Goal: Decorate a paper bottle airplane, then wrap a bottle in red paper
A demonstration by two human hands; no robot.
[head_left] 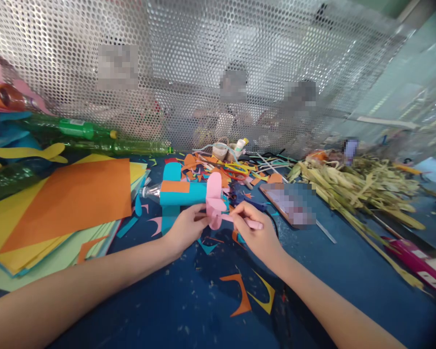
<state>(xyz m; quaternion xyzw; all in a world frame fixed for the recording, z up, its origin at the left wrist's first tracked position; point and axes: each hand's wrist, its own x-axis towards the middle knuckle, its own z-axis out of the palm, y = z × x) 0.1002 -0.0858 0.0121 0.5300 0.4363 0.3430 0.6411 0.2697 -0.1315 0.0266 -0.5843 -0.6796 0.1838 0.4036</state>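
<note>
A plastic bottle lies on its side, wrapped in blue paper with an orange patch and flat blue wing-like pieces. At its right end stands a pink paper cut-out with rounded lobes. My left hand pinches this cut-out's lower edge between thumb and fingers, close beside the bottle. In my right hand is a slim pink pen-like stick, gripped between thumb and fingers. Its left tip reaches the pink cut-out; whether it is joined to it I cannot tell.
Stacked coloured paper lies left, with green bottles behind. Paper scraps litter the blue table. A phone, dry husks and a magenta tool are right. A perforated metal screen stands behind.
</note>
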